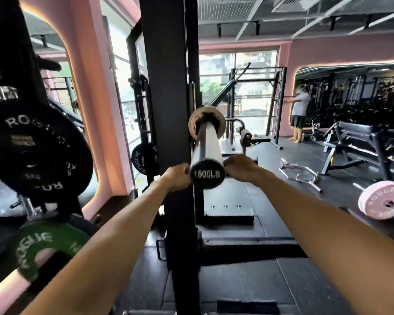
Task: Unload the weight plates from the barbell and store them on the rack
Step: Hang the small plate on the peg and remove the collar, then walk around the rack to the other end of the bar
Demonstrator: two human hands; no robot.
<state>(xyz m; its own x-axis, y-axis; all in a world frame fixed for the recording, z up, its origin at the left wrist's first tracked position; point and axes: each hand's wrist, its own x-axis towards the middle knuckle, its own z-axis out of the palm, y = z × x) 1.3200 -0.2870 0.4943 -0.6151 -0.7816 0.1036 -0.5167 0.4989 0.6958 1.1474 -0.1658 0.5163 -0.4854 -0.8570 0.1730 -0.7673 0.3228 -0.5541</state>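
Observation:
The barbell sleeve (pixel 206 142) points straight at me, its black end cap (pixel 207 176) marked 1500LB. One small tan weight plate (pixel 192 122) sits at the sleeve's far end, against the black rack upright (pixel 168 87). My left hand (pixel 178 176) and my right hand (pixel 239 168) are at either side of the sleeve just behind the end cap, fingers curled against it. The fingertips are hidden behind the cap. Storage pegs at the left hold a large black plate (pixel 39 151) and a green plate (pixel 43 244).
Another black plate (pixel 143 159) hangs on a peg beyond the upright. A barbell with a pink plate (pixel 382 198) lies on the floor at the right, near a metal bar frame (pixel 300 176) and a bench (pixel 359 137). A person (pixel 300 110) stands far back.

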